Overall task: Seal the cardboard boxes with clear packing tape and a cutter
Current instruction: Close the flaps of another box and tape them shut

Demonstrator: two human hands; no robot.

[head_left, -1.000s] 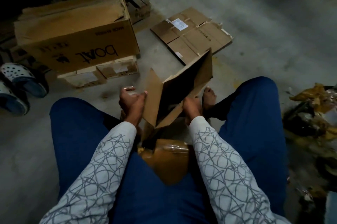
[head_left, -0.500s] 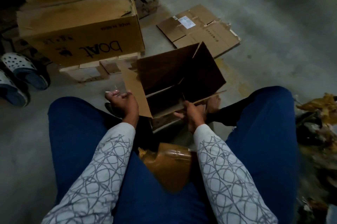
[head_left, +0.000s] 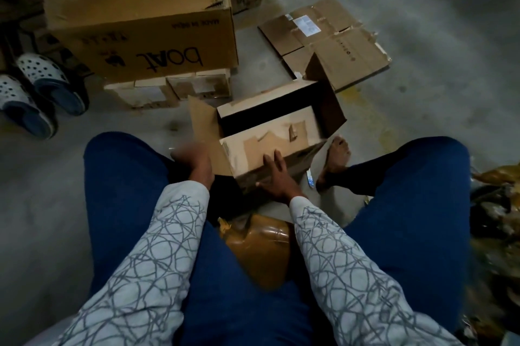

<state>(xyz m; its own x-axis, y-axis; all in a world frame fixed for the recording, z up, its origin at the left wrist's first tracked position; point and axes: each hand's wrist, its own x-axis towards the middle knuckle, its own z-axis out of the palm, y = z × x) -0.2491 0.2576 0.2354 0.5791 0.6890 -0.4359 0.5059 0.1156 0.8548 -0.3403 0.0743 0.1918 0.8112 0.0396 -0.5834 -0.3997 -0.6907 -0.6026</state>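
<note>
A small open cardboard box (head_left: 270, 131) stands on the concrete floor between my knees, with its side flaps up. The near flap is folded down over the opening, and my right hand (head_left: 277, 176) presses on it with straight, spread fingers. My left hand (head_left: 194, 161) is blurred beside the box's left flap (head_left: 202, 131). Its fingers are curled, and a small shiny thing (head_left: 172, 149) peeks out at its left edge. What that thing is I cannot make out. A short pale strip (head_left: 309, 177) lies on the floor just right of the box.
A brown taped parcel (head_left: 259, 250) lies between my thighs. Behind stands a large "boat" carton (head_left: 146, 36) on smaller boxes (head_left: 168, 89). Flattened cardboard (head_left: 351, 47) lies at the back right, sandals (head_left: 36, 92) at the left and wrapping scraps (head_left: 501, 205) at the right. My bare foot (head_left: 334, 160) is beside the box.
The box went from a tilted, half-folded shape to standing squared on the floor. My right hand moved onto the near flap and pushed it down. My left hand slid left.
</note>
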